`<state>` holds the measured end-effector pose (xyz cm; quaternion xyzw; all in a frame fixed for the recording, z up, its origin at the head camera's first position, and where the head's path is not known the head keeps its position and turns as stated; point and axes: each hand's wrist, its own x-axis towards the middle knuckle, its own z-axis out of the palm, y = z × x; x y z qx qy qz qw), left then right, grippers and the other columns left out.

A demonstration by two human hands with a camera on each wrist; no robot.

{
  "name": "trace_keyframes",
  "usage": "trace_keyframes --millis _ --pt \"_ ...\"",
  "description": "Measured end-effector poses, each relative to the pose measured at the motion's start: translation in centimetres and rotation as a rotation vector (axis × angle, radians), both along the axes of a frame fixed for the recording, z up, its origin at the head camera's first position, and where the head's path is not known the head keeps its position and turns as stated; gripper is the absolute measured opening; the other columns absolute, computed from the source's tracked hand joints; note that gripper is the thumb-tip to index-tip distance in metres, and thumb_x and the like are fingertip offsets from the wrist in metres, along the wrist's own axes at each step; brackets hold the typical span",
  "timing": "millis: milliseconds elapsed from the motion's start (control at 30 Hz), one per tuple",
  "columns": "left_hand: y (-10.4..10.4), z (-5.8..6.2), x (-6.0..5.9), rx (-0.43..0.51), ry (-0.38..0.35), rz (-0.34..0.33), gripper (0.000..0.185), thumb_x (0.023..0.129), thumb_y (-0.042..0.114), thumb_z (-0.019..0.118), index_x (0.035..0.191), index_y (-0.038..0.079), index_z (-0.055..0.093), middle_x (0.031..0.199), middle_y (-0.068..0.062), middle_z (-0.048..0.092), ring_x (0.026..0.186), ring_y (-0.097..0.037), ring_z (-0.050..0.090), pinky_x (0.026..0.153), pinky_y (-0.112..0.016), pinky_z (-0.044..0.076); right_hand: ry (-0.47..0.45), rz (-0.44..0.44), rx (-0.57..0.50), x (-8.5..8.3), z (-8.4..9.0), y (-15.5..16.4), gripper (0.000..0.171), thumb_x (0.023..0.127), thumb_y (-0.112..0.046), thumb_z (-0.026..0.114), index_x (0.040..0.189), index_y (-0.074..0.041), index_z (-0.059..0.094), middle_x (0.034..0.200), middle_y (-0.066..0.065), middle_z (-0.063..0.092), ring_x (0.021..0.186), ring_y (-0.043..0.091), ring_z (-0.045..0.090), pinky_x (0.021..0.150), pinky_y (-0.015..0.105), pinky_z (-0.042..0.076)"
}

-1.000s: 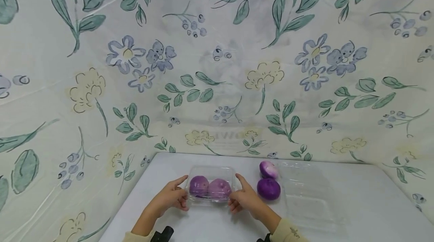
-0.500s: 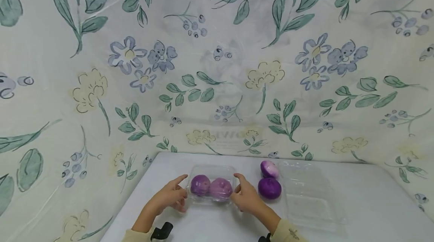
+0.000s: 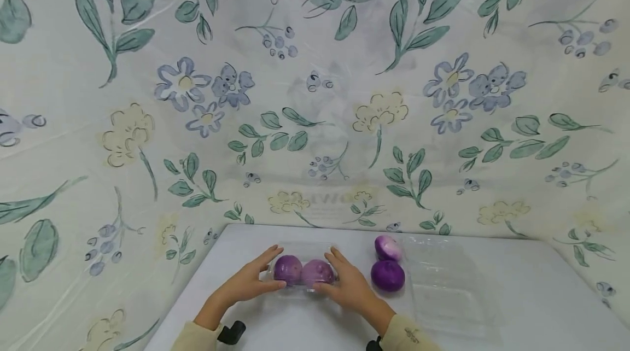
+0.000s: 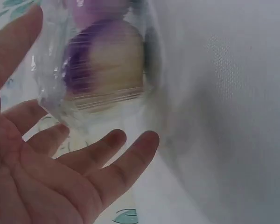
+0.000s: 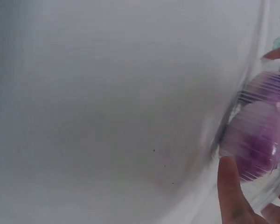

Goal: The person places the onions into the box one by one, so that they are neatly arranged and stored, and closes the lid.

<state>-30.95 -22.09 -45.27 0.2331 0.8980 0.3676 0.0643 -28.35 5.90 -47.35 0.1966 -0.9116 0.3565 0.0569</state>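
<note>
Your left hand (image 3: 244, 284) and right hand (image 3: 347, 287) press, fingers fairly straight, against the two ends of the small clear plastic container (image 3: 304, 292), which sits on the white tabletop (image 3: 517, 285) near its front edge. Further right lies a larger clear plastic clamshell tray (image 3: 445, 285), open and holding nothing. Two round purple buns (image 3: 303, 271) already sit side by side in the container; two more purple buns (image 3: 388, 275) rest loose on the tabletop between the containers, so packing looks about half done.
</note>
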Motion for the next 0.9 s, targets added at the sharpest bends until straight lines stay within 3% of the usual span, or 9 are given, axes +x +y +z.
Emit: trace_keyframes --millis 133,433,700,900 --pt "0.0 -0.1 -1.1 -0.008 -0.018 0.018 0.082 0.088 0.036 0.074 0.154 0.008 0.033 0.161 -0.027 0.020 0.130 -0.055 0.046 0.104 -0.067 0.039 -0.013 -0.004 -0.062 -1.2 0.0 -0.4 0.081 0.083 -0.042 0.078 0.144 0.000 0.047 0.157 0.023 0.034 0.139 0.045 0.042 0.111 0.060 0.036" --pt "0.5 0.0 -3.5 0.034 -0.112 0.058 0.082 0.088 0.034 0.074 0.156 0.013 0.031 0.164 -0.021 0.017 0.136 -0.053 0.040 0.110 -0.063 0.035 -0.117 -0.042 -0.156 -3.8 -0.4 -0.4 0.081 0.083 -0.039 0.079 0.147 -0.005 0.044 0.162 0.017 0.027 0.144 0.045 0.032 0.114 0.062 0.030" --pt "0.8 -0.1 -4.6 0.038 -0.154 0.101 0.081 0.088 0.034 0.074 0.155 0.018 0.033 0.165 -0.016 0.017 0.135 -0.049 0.044 0.110 -0.067 0.032 -0.165 -0.078 -0.203 -4.8 -0.9 -0.4 0.081 0.082 -0.040 0.079 0.149 -0.008 0.044 0.163 0.018 0.022 0.144 0.048 0.030 0.114 0.064 0.029" --pt "0.8 -0.1 -4.9 0.040 -0.175 0.122 0.082 0.087 0.037 0.075 0.155 0.021 0.033 0.165 -0.015 0.016 0.138 -0.051 0.040 0.109 -0.069 0.032 -0.180 -0.108 -0.209 -5.0 -1.0 -0.5 0.080 0.084 -0.041 0.077 0.149 -0.011 0.043 0.162 0.020 0.024 0.143 0.049 0.031 0.113 0.064 0.031"
